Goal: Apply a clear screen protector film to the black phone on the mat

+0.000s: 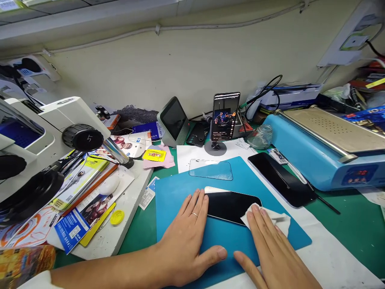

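Note:
A black phone (230,205) lies screen up on a blue mat (186,192). My left hand (186,237) rests flat on the mat with its fingertips against the phone's left end, fingers stretched out, a ring on one finger. My right hand (270,249) presses a white wipe (278,220) onto the phone's right end with flat fingers. A clear glass screen protector (211,169) lies at the mat's far edge.
A second black phone (281,178) lies right of the mat beside a blue machine (327,148). A phone on a stand (225,117), a small speaker display (173,121) and a glass jar (261,137) stand behind. A microscope (45,136) and packets crowd the left.

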Tool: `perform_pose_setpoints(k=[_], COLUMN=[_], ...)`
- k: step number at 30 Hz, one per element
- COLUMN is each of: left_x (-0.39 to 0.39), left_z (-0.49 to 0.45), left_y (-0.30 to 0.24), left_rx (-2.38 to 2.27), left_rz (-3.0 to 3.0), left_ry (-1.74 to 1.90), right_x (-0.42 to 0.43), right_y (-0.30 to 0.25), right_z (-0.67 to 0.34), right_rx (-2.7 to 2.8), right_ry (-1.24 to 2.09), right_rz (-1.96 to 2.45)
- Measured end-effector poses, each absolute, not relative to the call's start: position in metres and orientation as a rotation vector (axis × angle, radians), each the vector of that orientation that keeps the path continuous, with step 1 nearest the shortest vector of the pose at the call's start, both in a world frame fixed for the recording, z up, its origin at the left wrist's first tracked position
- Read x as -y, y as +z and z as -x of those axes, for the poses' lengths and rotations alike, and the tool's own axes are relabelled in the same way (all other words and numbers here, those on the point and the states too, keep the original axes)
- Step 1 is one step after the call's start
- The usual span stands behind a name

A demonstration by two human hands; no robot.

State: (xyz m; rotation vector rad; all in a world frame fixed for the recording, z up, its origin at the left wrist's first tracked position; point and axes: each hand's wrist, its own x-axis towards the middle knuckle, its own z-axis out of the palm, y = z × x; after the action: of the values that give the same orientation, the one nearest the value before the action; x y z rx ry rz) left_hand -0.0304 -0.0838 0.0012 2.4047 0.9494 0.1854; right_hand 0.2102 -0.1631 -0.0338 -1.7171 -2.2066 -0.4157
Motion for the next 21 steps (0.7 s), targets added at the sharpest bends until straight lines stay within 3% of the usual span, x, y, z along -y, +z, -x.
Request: perform_pose_setpoints(k=[10, 21], left_x=[0.084, 0.090], left_z=[0.029, 0.032], left_y=[-0.001, 0.004], left_rx=[-0.941, -0.983], left_rz=[-2.408, -2.280], left_ry=[0.214, 0.404], right_x=[0.124, 0.137], right_y=[-0.033, -0.031], right_z=[-0.225, -0.220], right_rx=[2.180, 2.139], right_ry=[-0.190, -0.205], right_rz=[1.796, 1.755])
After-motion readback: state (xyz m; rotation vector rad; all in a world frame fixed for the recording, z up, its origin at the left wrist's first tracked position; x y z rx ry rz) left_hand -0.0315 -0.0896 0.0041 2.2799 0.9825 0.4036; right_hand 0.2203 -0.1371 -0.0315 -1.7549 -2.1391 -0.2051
